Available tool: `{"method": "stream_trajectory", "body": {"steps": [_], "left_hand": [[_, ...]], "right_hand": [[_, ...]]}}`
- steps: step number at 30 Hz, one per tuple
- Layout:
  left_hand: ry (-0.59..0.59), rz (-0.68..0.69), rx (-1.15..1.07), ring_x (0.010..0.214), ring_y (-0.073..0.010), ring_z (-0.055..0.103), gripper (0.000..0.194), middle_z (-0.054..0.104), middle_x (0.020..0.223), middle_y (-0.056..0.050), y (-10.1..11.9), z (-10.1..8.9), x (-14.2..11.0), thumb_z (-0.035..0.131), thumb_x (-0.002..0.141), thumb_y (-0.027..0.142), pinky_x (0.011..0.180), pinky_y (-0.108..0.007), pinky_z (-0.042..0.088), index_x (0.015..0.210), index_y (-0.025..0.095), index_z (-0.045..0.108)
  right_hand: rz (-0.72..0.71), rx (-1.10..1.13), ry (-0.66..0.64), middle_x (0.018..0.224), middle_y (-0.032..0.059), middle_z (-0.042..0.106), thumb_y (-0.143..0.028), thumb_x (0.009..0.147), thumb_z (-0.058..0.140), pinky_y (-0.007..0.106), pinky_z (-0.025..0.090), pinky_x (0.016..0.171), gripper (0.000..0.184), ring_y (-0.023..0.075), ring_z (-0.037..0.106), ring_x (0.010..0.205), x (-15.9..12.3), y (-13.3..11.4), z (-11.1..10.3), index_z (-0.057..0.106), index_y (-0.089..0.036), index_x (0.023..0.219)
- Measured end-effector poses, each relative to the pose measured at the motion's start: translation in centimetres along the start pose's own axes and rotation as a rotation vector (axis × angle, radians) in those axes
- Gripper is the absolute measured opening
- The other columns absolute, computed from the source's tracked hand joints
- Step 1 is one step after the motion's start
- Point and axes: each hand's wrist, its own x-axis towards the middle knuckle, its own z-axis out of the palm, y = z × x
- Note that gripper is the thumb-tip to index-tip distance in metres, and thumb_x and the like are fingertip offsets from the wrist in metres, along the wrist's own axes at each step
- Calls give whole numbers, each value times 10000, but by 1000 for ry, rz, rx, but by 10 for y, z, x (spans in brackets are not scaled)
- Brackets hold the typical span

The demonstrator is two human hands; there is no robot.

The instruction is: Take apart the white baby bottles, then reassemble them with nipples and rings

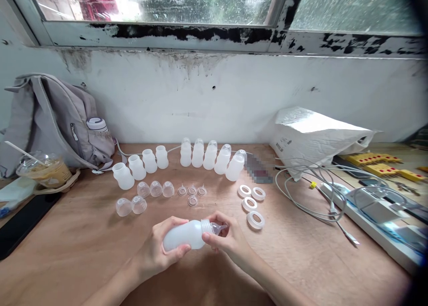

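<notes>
A frosted baby bottle [183,236] lies on its side above the near part of the table, its top pointing right. My left hand [160,243] is closed around the bottle's body. At the ribbed collar [206,226], my right hand [229,234] closes its thumb and fingers round the top. A clear nipple [218,228] sticks out between those fingers. Beyond my hands lie several loose nipples [192,190] and several clear dome caps [155,188]. Several white rings [249,204] rest to the right of my right hand.
Several open bottles [136,167] stand at back left, several capped bottles [210,155] at back centre. A backpack [60,114], iced drink [47,170] and black phone [26,223] occupy the left. Rightward are a white bag [310,134], coiled cables [301,194] and a power strip [368,228].
</notes>
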Motion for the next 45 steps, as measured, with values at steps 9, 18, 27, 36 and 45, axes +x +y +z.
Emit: {"method": "stream_trajectory", "body": {"steps": [9,18,27,36,45], "left_hand": [[112,-146,-24,750,-166,599,315,635,947,-37,8,11,3,560,766,363,640,-247,481,1031,196,525],[114,-265,-363,1093,-238,498,430,533,1173,-102,2,16,3,309,896,438,902,-349,409,1240,193,391],[195,173,458,1252,-244,344,344,463,1294,-85,-17,2,16,376,888,239,1043,-426,286,1213,216,485],[430,68,1017,1197,-344,392,267,508,1230,-184,-49,-28,65,527,803,188,979,-552,247,1063,139,563],[440,8,-44,914,-188,597,293,565,1058,-68,-30,-11,29,558,801,300,796,-328,487,1053,222,429]], "right_hand": [[0,249,-6,707,-20,541,-413,677,684,193,358,428,313,74,440,509,13,15,2,567,-190,863],[-17,220,-170,854,34,586,-363,681,699,224,419,505,437,170,536,755,11,8,8,547,-214,1063],[23,412,-3,1058,32,598,-329,733,657,311,431,799,358,205,538,963,10,10,5,556,-247,1067],[147,539,-23,818,25,579,-416,740,622,242,418,620,292,162,525,750,14,7,-10,605,-189,924],[106,394,-48,886,9,584,-318,710,651,241,430,595,292,156,542,755,11,-2,-17,557,-236,973]]}}
